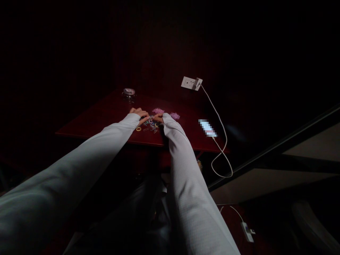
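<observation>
A loose pile of small multicoloured bands, which look like elastic hair ties, lies near the front of the dark red table. My left hand is at the pile's left edge, fingers bent and thumb and forefinger close together. From the right, my right hand reaches into the same pile with its fingertips pinched. What either pinch holds is too small to make out. A yellow ring-shaped band lies apart, below my left hand. Behind my right hand sit a pink heap and a purple heap of small bands.
A clear jar with a pale lid stands at the table's back left. At the right lies a phone, its white cable looping past the edge up to a wall socket. A power strip is low at right.
</observation>
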`<act>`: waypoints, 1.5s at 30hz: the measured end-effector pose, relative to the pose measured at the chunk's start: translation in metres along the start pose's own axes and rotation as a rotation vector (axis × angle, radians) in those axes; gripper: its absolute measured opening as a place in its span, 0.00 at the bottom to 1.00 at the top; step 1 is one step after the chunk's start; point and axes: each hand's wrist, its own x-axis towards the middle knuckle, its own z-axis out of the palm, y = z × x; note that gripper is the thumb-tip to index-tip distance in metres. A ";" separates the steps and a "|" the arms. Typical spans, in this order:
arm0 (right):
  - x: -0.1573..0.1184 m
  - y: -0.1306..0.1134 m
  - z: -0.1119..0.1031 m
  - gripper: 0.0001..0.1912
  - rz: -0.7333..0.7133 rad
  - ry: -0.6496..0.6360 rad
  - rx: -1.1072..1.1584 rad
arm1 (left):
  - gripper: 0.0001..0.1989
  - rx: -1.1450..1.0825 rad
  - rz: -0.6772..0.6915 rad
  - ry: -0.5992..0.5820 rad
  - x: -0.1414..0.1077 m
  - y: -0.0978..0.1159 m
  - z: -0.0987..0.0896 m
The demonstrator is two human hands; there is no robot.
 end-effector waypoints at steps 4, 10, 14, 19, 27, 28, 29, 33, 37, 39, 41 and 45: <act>0.002 -0.002 -0.002 0.23 0.040 -0.015 -0.048 | 0.17 0.011 0.002 0.007 -0.001 -0.001 0.000; -0.002 -0.002 -0.003 0.16 0.041 0.001 -0.111 | 0.16 0.007 0.005 0.025 -0.001 0.006 -0.003; -0.004 -0.002 -0.002 0.16 0.024 -0.009 -0.092 | 0.16 0.030 -0.014 0.038 -0.002 0.014 -0.007; -0.006 0.000 -0.004 0.13 -0.009 -0.021 -0.091 | 0.14 0.053 -0.021 0.053 -0.003 0.018 -0.009; -0.001 0.011 -0.017 0.15 -0.033 0.102 -0.118 | 0.11 0.079 -0.042 0.084 -0.003 0.010 -0.011; 0.000 0.012 -0.021 0.16 -0.032 0.126 -0.146 | 0.11 0.081 -0.052 0.089 -0.003 0.009 -0.011; 0.001 0.013 -0.025 0.17 -0.027 0.148 -0.179 | 0.12 0.082 -0.062 0.093 -0.003 0.008 -0.012; 0.005 0.016 -0.033 0.17 -0.024 0.245 -0.266 | 0.13 0.077 -0.064 0.117 -0.004 0.008 -0.011; 0.008 0.015 -0.026 0.14 -0.024 0.249 -0.258 | 0.14 0.057 -0.032 0.123 -0.003 0.006 -0.007; 0.009 0.013 -0.019 0.12 -0.049 0.207 -0.240 | 0.14 0.056 -0.022 0.107 -0.002 0.005 -0.004; 0.009 0.010 -0.013 0.11 -0.078 0.139 -0.217 | 0.14 0.056 -0.020 0.081 -0.001 0.004 -0.001; 0.006 0.007 -0.005 0.13 -0.039 0.008 -0.161 | 0.14 0.050 -0.028 0.044 0.001 0.003 0.002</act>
